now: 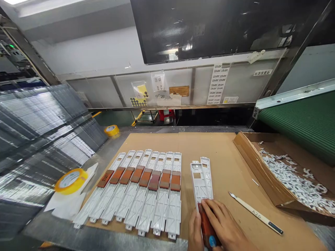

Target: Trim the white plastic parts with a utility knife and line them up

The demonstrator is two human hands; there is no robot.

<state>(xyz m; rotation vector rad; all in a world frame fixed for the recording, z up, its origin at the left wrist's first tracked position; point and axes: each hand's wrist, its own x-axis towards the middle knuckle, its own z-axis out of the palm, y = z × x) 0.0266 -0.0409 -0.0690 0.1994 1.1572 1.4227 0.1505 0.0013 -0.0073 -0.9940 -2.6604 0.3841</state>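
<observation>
Just right of centre lies a white plastic strip (197, 181) with a square cutout near its top. A second white strip (208, 174) lies partly beneath it. A reddish-brown block (205, 223) with a blue spot rests lengthwise on the upper strip's near part. My left hand (194, 230) is closed along the strip's left edge, beside the block. From the right, my right hand (225, 223) grips the block, fingers over its top. My palms hide the near ends. To the left, a row of several white strips (146, 209) carries reddish-brown blocks (164, 179) across them.
A craft knife (256, 213) lies right of my right hand. Beyond it stands a cardboard box (258, 174) of small white plastic pieces (293, 177). Yellow tape rolls (71, 181) and white paper (65, 205) sit left. Brown cardboard (220, 146) covers the tabletop.
</observation>
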